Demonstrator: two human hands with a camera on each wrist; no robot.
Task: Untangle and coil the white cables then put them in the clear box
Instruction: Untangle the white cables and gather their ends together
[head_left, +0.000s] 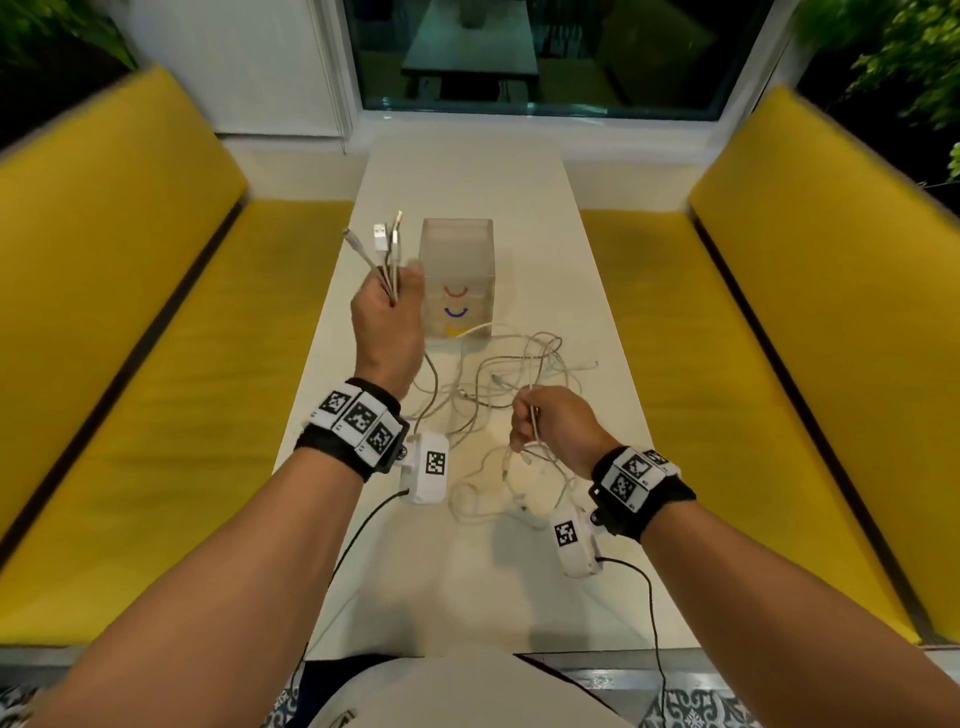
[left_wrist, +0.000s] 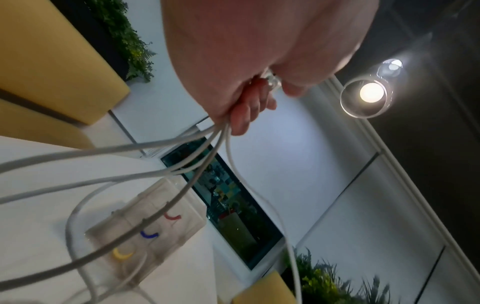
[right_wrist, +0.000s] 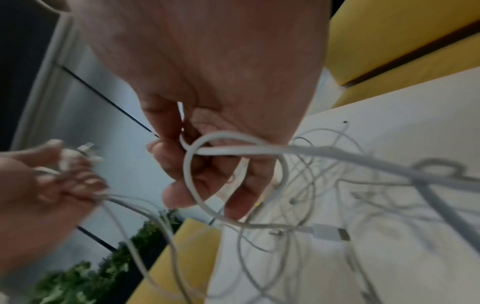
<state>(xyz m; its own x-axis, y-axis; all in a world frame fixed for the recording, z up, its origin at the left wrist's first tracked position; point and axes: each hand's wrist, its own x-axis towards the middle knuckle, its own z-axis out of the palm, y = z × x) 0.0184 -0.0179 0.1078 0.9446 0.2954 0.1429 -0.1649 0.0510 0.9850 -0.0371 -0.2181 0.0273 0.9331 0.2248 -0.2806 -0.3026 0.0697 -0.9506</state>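
- Our left hand (head_left: 387, 322) is raised at the box's 9 o'clock, fist closed round a bundle of cable ends (head_left: 387, 244): we count about four plugs, pointing to 12.
- One clear box (head_left: 457, 280) stands upright with nothing coiled inside.
- The tangle (head_left: 509, 384) lies at the box's 5 o'clock; strands uncountable.
- Our right hand (head_left: 556, 423), nearer the tangle, pinches one cable (right_wrist: 233, 144), running up toward 12.

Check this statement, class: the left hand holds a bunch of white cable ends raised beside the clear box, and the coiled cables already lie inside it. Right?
Not quite. The left hand does grip the white cable ends beside the clear plastic box, but the head view shows the cables tangled loose on the white table, not coiled inside.
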